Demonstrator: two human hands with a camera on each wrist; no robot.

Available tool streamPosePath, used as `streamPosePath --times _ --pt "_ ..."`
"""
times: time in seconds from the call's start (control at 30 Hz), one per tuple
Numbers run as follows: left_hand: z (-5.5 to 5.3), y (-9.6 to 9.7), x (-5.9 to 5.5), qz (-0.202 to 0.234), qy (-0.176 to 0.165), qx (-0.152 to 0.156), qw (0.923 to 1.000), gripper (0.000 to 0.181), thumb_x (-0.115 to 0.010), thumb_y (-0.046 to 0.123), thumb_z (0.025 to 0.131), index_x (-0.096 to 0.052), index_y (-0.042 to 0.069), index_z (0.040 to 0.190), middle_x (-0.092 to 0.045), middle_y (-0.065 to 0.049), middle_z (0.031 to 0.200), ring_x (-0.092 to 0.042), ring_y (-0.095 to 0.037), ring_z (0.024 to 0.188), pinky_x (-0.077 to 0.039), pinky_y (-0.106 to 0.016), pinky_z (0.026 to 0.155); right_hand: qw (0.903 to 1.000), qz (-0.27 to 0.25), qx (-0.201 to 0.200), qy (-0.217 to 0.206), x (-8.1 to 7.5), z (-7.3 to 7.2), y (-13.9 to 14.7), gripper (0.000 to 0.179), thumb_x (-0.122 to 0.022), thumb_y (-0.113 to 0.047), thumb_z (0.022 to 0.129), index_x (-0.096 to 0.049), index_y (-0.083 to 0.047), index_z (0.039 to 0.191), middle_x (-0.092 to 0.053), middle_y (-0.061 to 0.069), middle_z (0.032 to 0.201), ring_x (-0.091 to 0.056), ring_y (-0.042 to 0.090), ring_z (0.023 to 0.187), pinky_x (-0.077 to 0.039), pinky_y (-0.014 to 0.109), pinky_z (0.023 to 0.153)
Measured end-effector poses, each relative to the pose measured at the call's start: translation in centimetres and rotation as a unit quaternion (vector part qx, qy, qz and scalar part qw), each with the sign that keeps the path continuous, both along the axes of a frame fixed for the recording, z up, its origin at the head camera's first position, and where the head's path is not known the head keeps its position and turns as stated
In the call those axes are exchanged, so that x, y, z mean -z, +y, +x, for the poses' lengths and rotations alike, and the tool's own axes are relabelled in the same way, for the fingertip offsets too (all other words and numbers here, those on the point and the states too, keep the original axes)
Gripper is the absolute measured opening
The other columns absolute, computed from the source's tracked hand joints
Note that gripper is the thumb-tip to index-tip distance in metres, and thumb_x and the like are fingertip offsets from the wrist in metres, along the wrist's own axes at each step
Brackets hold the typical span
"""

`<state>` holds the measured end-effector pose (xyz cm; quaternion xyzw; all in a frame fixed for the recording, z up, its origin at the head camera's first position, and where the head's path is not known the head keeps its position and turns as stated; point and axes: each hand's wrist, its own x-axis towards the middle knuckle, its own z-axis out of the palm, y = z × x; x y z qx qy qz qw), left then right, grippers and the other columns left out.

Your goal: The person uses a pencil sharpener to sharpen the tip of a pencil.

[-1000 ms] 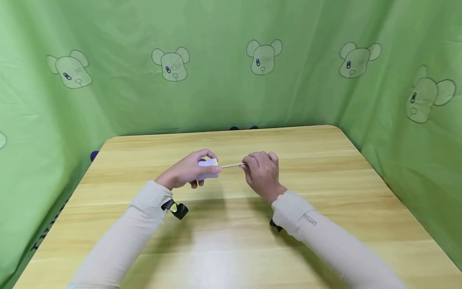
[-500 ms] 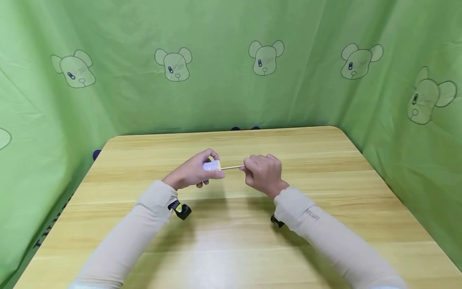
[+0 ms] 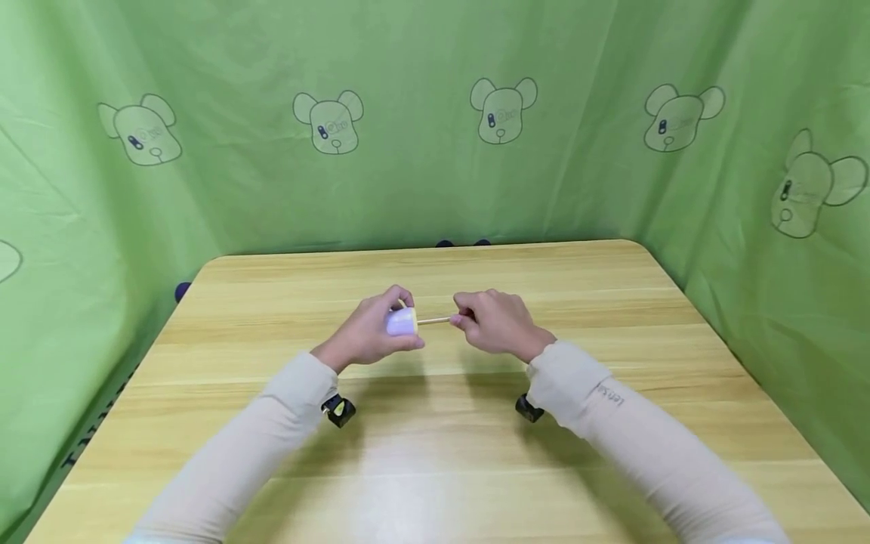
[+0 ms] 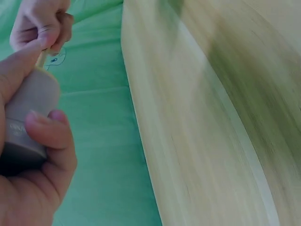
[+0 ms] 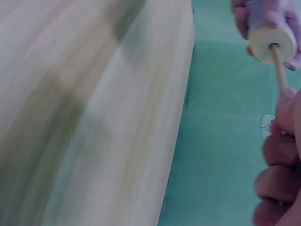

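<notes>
My left hand (image 3: 367,332) holds a lavender, rounded pencil sharpener (image 3: 399,322) between thumb and fingers, lying sideways above the table. Its pale yellow end (image 5: 263,44) has a round hole, and a dark base shows in the left wrist view. From that hole a thin wood-coloured pencil (image 3: 433,320) sticks out towards the right. My right hand (image 3: 501,323) pinches the pencil's other end between thumb and curled fingers. The tip inside the sharpener is hidden, and so is the part within the right hand.
Below both hands lies a light wood-grain table (image 3: 435,468) with rounded far corners. Green curtains (image 3: 408,196) printed with bear heads stand close behind it and along both sides. Each wrist carries a small black camera (image 3: 338,410).
My right hand has turned about the pencil, its knuckles now tipped over differently. The left hand and sharpener have shifted slightly right and down, with the sharpener's side more exposed.
</notes>
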<state>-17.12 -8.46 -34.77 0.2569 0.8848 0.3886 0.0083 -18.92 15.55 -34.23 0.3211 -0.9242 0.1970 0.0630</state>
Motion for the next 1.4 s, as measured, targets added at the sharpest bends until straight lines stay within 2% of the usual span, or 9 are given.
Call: streamPosePath --times 0.1,0.17,0.23,0.37,0.67,0.9,1.0,1.23,1.4 --pt "0.2 0.2 0.2 -0.022 0.043 -0.002 0.9988 0.05 -0.085 0.022 0.076 -0.051 0.011 0.111 -0.059 -0.009 0.099 -0.058 -0.023 0.082 -0.052 -0.029 0.062 0.9957 0.002 0.01 -0.092 -0.7 -0.2 -0.1 0.034 -0.06 -0.024 0.096 -0.044 -0.017 0.066 -0.042 -0.005 0.056 -0.038 0.011 0.048 -0.027 0.027 0.044" --pt "0.3 0.3 0.2 -0.036 0.067 -0.001 0.9971 0.05 -0.085 0.022 0.076 -0.052 0.011 0.111 -0.058 -0.008 0.097 -0.058 -0.023 0.083 -0.052 -0.029 0.062 0.9923 0.001 0.021 -0.122 -0.9 -0.4 -0.1 0.034 -0.06 -0.025 0.096 -0.045 -0.016 0.066 -0.044 -0.004 0.057 -0.041 0.012 0.05 -0.028 0.028 0.045" --pt "0.4 0.4 0.1 -0.046 0.082 -0.002 0.9955 0.049 -0.085 0.023 0.076 -0.052 0.011 0.111 -0.057 -0.006 0.097 -0.057 -0.023 0.082 -0.052 -0.029 0.062 0.9911 -0.002 0.03 -0.129 -0.9 -0.4 -0.1 0.033 -0.06 -0.025 0.096 -0.046 -0.016 0.067 -0.046 -0.003 0.058 -0.042 0.013 0.051 -0.03 0.028 0.045" --pt "0.1 0.4 -0.5 -0.044 0.078 -0.003 0.996 0.049 -0.085 0.022 0.075 -0.052 0.012 0.109 -0.057 -0.007 0.095 -0.057 -0.023 0.081 -0.052 -0.03 0.061 0.9944 -0.009 0.041 -0.097 -0.6 -0.3 -0.1 0.029 -0.061 -0.029 0.096 -0.05 -0.016 0.072 -0.05 -0.003 0.061 -0.046 0.014 0.052 -0.034 0.03 0.046" --pt "-0.4 0.1 -1.1 -0.008 -0.018 -0.001 0.9998 0.049 -0.084 0.023 0.077 -0.051 0.013 0.112 -0.06 -0.014 0.104 -0.059 -0.025 0.08 -0.053 -0.031 0.061 0.9969 -0.066 0.039 -0.016 0.6 0.2 0.1 0.017 -0.067 -0.029 0.093 -0.062 -0.016 0.083 -0.06 -0.006 0.073 -0.053 0.013 0.063 -0.045 0.032 0.056" --pt "-0.5 0.0 -1.5 0.006 -0.062 -0.017 0.9979 0.049 -0.084 0.026 0.077 -0.052 0.013 0.112 -0.062 -0.011 0.101 -0.06 -0.023 0.078 -0.052 -0.032 0.061 0.994 -0.091 0.015 0.06 1.3 0.1 0.2 0.016 -0.075 -0.023 0.087 -0.063 -0.012 0.086 -0.062 -0.001 0.084 -0.062 0.02 0.076 -0.051 0.035 0.064" --pt "-0.3 0.0 -1.6 0.0 -0.079 -0.023 0.9966 0.048 -0.083 0.028 0.077 -0.052 0.016 0.111 -0.062 -0.01 0.098 -0.06 -0.023 0.078 -0.051 -0.033 0.061 0.9935 -0.087 0.007 0.074 1.8 0.2 0.2 0.015 -0.075 -0.02 0.086 -0.063 -0.012 0.085 -0.063 -0.001 0.084 -0.062 0.019 0.076 -0.051 0.035 0.065" --pt "-0.1 0.2 -1.5 -0.023 -0.075 -0.017 0.9968 0.047 -0.082 0.03 0.079 -0.051 0.017 0.112 -0.062 -0.01 0.1 -0.06 -0.022 0.078 -0.051 -0.032 0.062 0.9928 -0.094 -0.001 0.074 2.6 0.0 0.4 0.015 -0.076 -0.019 0.086 -0.063 -0.011 0.085 -0.063 -0.001 0.083 -0.063 0.019 0.076 -0.051 0.035 0.065" --pt "-0.3 0.3 -1.7 -0.011 -0.076 -0.021 0.9968 0.047 -0.082 0.031 0.079 -0.051 0.017 0.112 -0.062 -0.011 0.098 -0.059 -0.023 0.079 -0.051 -0.032 0.062 0.9855 -0.12 -0.001 0.12 2.7 -0.2 0.7 0.018 -0.078 -0.02 0.083 -0.065 -0.009 0.086 -0.064 0.001 0.083 -0.063 0.021 0.077 -0.049 0.036 0.069"
